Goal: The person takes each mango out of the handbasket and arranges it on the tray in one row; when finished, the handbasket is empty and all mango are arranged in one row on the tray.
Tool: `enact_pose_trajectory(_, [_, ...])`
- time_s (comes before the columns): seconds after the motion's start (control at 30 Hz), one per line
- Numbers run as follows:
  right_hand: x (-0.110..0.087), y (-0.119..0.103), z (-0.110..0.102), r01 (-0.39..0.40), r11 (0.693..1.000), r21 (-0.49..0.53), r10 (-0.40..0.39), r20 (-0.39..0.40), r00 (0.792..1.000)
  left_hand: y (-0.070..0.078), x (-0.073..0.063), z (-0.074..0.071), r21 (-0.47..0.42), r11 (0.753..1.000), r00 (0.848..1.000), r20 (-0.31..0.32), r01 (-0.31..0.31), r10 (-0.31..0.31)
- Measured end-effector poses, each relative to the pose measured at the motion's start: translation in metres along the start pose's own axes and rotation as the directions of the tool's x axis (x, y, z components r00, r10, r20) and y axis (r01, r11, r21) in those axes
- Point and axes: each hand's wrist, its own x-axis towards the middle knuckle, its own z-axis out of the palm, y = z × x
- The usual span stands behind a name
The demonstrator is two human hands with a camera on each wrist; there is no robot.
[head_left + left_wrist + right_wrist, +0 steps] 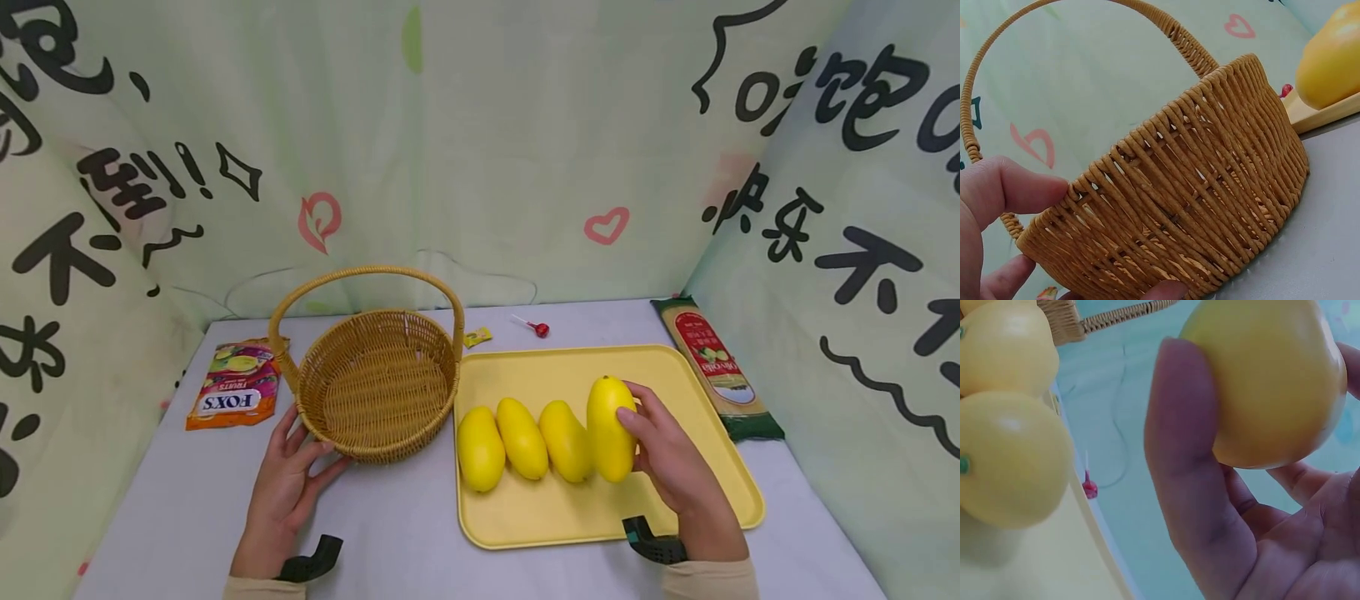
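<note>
My right hand [671, 450] grips a smooth yellow mango [611, 429] over the tray, with the thumb on its near side and the fingers behind. Three more mangoes [522, 437] lie in a row on the yellow tray [540, 525]; in the right wrist view two of them show green stem ends. At the brown wicker basket [375, 375], my left hand [281, 492] holds the near left side. One bent fingertip [1054, 190] is at the rim in the left wrist view, the other digits spread along the outer wall. The basket's arched handle [367, 271] stands up.
A FOX'S candy bag [236, 383] lies left of the basket. Behind the tray are a small yellow wrapped sweet [477, 337] and a red lollipop [540, 330]. Along the tray's right side lies a red and gold bag [716, 367] with green ends. Printed curtains surround the table.
</note>
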Motion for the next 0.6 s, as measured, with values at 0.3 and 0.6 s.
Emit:
enact_pose_trajectory(0.3, [-0.005, 0.012, -0.012, -0.053, 0.997, -0.059, 0.047, -0.104, 0.993, -0.001, 0.0, 0.001, 0.008, 1.0, 1.0, -0.004, -0.006, 0.006])
enact_pose_trajectory(0.6, [0.0, 0.025, -0.019, -0.156, 0.981, -0.118, 0.135, -0.172, 0.976, -0.002, 0.0, 0.0, 0.017, 1.0, 1.0, 0.004, -0.008, 0.008])
